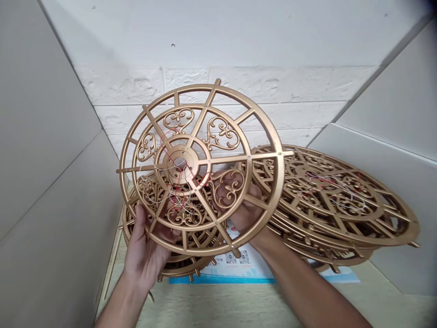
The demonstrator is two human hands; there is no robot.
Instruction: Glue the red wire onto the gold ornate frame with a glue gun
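Observation:
A round gold openwork frame point(249, 164) with spokes and scrollwork is held up, tilted toward me. Red and white wires point(177, 182) hang tangled about its hub. My left hand point(146, 246) grips the lower left rim, thumb in front and fingers behind. Reaching behind the frame, my right hand point(235, 196) shows through the openings near the lower right scroll; its fingers are partly hidden, and it seems to support the frame from the back. Below it lies a stack of similar gold frames point(194, 264), mostly covered.
On the right, a taller stack of gold frames point(392, 228) leans at a slant, wires on top. A printed sheet point(252, 271) with QR codes lies on the pale table point(211, 305). Grey panels point(44, 136) stand at both sides; a white brick-patterned wall point(290, 86) is behind.

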